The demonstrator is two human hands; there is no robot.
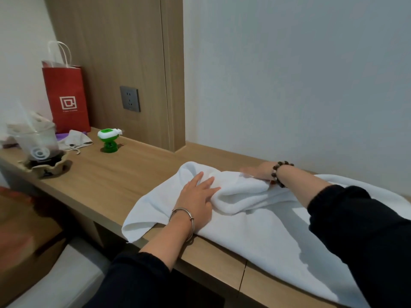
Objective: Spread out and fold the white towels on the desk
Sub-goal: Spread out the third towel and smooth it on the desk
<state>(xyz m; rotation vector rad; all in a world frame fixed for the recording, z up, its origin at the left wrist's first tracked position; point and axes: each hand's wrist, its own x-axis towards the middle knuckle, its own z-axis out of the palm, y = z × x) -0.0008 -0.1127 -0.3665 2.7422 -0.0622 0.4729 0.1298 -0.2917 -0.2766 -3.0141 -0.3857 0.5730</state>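
1. The white towel [255, 221] lies rumpled across the wooden desk [106, 181]. A thick fold is bunched at its middle, and one corner hangs over the front edge.
2. The left hand [195, 196] presses flat on it, fingers straight and spread.
3. The right hand [259, 172], blurred, rests at the fold's far side near the wall [289, 85]; whether it grips cannot be told.

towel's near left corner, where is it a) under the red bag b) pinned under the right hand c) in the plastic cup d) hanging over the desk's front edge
d: the towel has that corner drooping past the front edge of the desk, just left of the left hand.
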